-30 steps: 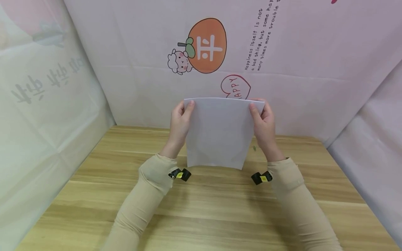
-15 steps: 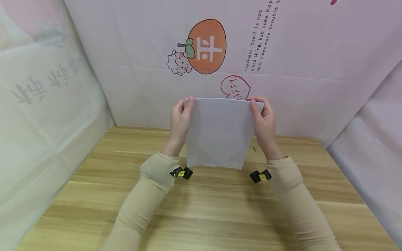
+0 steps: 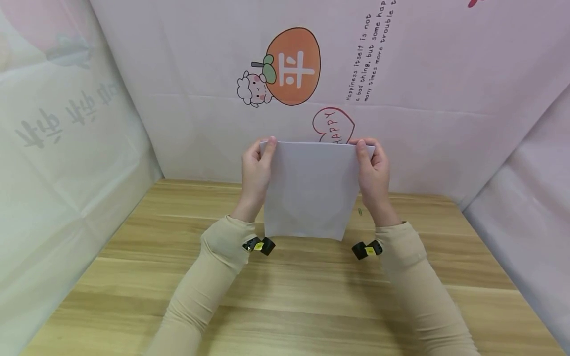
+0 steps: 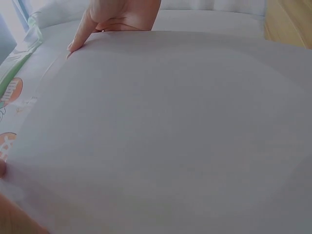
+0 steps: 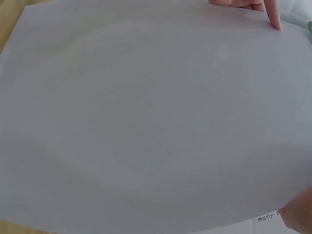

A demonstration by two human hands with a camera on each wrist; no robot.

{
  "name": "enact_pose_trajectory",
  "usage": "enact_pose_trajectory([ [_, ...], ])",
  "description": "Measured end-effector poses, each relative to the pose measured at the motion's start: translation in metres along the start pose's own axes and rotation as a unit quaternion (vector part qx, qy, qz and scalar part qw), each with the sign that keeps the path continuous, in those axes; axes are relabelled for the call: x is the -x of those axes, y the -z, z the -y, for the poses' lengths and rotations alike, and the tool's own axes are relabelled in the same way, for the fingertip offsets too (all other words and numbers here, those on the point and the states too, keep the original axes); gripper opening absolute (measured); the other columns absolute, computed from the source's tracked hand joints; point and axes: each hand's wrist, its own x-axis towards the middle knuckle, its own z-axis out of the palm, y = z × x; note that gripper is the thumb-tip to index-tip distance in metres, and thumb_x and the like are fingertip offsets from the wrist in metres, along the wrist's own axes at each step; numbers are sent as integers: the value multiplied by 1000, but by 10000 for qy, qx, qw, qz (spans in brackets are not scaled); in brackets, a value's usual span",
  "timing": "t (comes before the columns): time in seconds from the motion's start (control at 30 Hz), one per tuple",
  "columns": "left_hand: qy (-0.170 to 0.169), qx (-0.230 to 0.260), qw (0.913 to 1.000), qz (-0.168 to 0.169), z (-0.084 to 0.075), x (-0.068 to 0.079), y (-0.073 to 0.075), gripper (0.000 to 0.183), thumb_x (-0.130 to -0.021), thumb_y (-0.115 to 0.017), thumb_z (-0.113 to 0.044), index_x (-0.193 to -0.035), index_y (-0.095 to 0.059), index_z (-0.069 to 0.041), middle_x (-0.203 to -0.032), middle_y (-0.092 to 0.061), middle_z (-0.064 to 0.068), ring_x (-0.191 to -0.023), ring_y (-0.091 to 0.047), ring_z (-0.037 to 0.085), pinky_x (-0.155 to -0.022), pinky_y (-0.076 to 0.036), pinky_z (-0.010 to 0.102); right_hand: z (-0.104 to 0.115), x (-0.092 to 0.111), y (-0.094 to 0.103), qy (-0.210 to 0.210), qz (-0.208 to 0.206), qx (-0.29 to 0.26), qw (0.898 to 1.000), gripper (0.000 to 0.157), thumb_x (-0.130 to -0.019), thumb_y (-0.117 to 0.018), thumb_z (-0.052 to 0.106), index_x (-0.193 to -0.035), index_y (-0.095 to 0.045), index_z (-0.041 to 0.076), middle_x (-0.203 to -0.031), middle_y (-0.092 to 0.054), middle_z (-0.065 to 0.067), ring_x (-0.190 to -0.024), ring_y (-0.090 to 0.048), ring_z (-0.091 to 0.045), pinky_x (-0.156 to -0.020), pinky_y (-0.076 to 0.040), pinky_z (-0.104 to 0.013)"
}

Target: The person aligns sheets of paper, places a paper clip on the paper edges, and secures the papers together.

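Note:
A plain white sheet of paper (image 3: 311,193) hangs above the table in the head view, its top edge nearly straight. At its upper left corner my left hand (image 3: 256,175) pinches it, thumb in front and fingers behind. My right hand (image 3: 374,178) grips the upper right corner the same way. The paper (image 4: 165,122) fills most of the left wrist view, with the right hand (image 4: 122,14) at the top. In the right wrist view the sheet (image 5: 146,117) also covers nearly everything, and part of the right hand (image 5: 300,214) shows at the lower right.
Below lies a wooden table (image 3: 285,306). A small green paper clip (image 3: 360,211) lies on it near the right wrist. Behind stands a printed cloth backdrop (image 3: 200,59), with more pale cloth (image 3: 53,173) at the left side.
The sheet's top edge has dropped slightly and looks straighter, uncovering more of the printed heart behind it. The thumbs have shifted a little, and both wrists have drawn slightly inward.

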Motion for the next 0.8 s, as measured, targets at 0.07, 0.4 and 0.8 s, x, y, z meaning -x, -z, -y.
enact_pose_trajectory([
  [0.07, 52, 97, 9999, 18, -8, 3, 0, 23, -96, -56, -15, -88, -60, 5, -71, -50, -3, -72, -47, 10, -66, -38, 21, 1, 0, 0, 0, -9, 14, 10000, 21, -96, -53, 35, -97, -63, 16, -87, -61, 0, -75, -60, -12, -61, -51, -22],
  [0.4, -68, 330, 9994, 59, 7, -2, 0, 21, -95, -57, -20, -81, -59, -5, -69, -48, -4, -73, -47, 10, -67, -37, 22, 5, 1, -1, -17, -87, -125, 9999, 23, -96, -54, 34, -96, -62, 13, -87, -63, -1, -76, -61, -12, -62, -52, -21],
  [0.8, -144, 379, 9991, 83, -3, -1, -1, 21, -96, -57, -20, -81, -59, -6, -69, -47, -4, -75, -47, 12, -67, -36, 23, 11, -2, 1, 247, 7, -415, 9988, 22, -96, -55, 29, -95, -62, 9, -87, -65, -1, -78, -63, -12, -66, -52, -23],
])
